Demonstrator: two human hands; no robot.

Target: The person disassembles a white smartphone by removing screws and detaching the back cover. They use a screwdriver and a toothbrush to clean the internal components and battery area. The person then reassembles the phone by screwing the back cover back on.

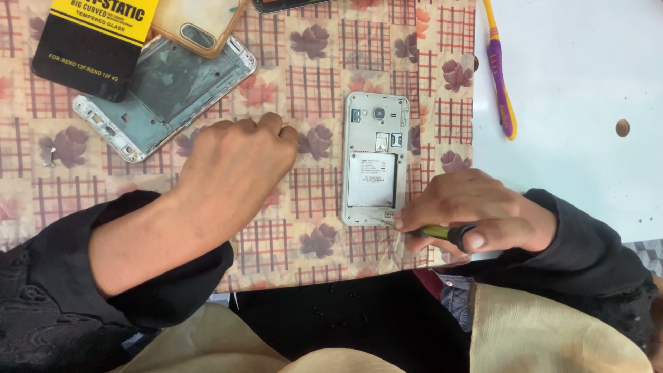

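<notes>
A phone (pixel 374 159) is lying face down near the middle of the surface (pixel 324 76), its back cover off and its silver battery showing in a pale metal frame, with the camera lens and card slots sitting above the battery. The right hand (pixel 469 217) is clamping a screwdriver (pixel 442 233) with a green and black handle, its fingertips pressing against the phone's lower right corner; the tip itself is hidden under the fingers. The left hand (pixel 235 169) is resting on the surface just left of the phone, fingers curled together into a loose fist and holding nothing that can be seen. Both arms are wearing black sleeves.

The surface is carrying a beige cloth patterned with red checks and purple and red flowers. A stripped grey phone frame (pixel 162 93) is lying at the upper left, partly under a clear orange-edged case (pixel 197 24) and a black and yellow packet (pixel 93 41). To the right, the cloth is giving way to a bare white top, where 1 purple and yellow tool (pixel 501 69) is lying well apart from the phone.
</notes>
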